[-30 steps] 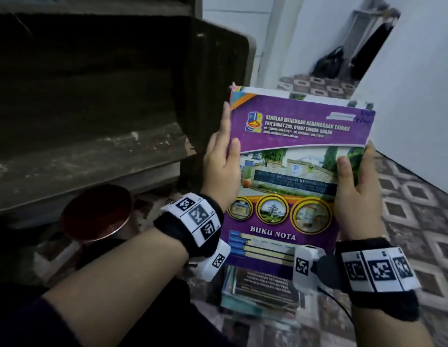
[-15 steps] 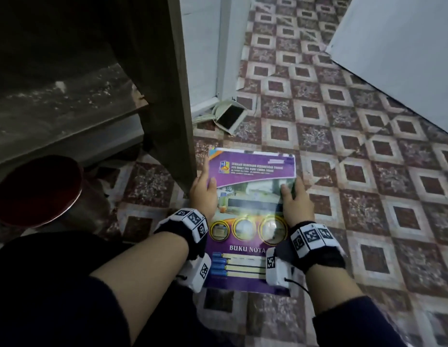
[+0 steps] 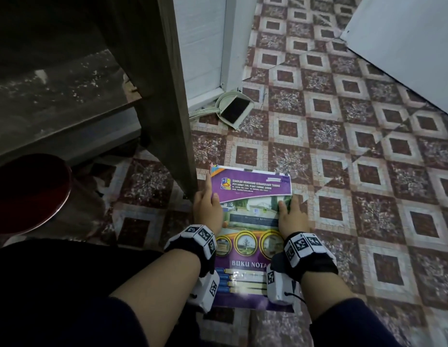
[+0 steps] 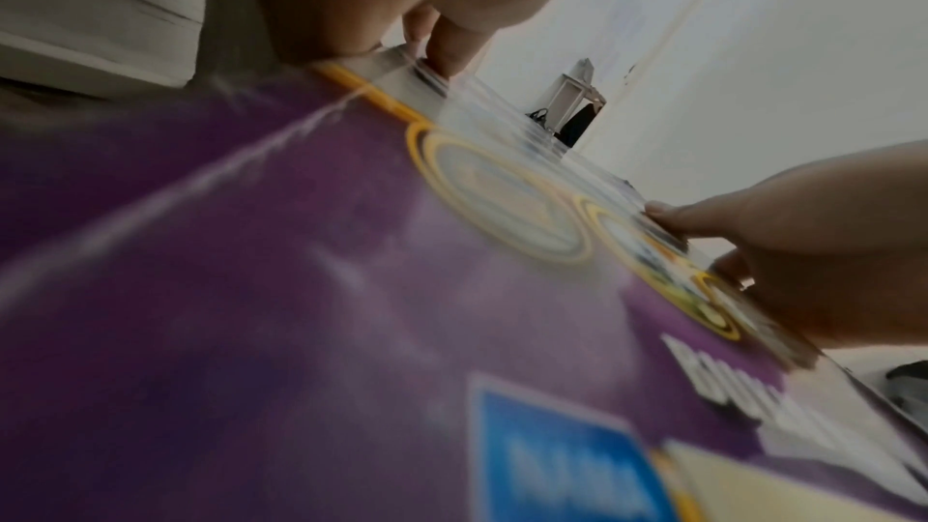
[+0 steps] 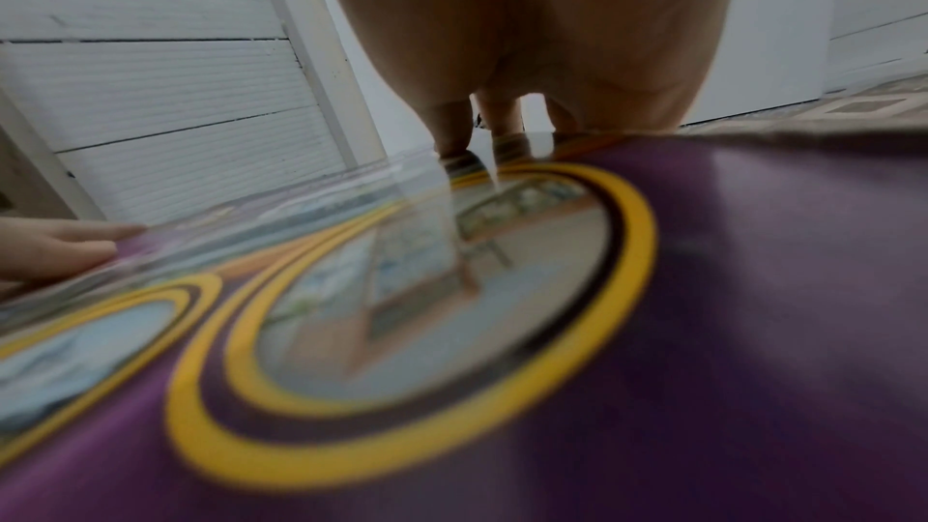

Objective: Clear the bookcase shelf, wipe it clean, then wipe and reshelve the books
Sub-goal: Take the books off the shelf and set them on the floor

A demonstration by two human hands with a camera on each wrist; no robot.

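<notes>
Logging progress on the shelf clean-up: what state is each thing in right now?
Purple notebook: closed, cover up, low over the tiled floor; contact unclear.
Left hand: holds the notebook's left edge.
Right hand: holds its right edge.
Bookcase shelf: bare, speckled with dust.
Dustpan: on the floor by the wall.

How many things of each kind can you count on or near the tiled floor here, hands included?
Hands: 2, left hand and right hand
Purple notebook marked BUKU NOTA: 1
Dustpan: 1
Red round stool: 1
Bookcase: 1
Total: 6
</notes>
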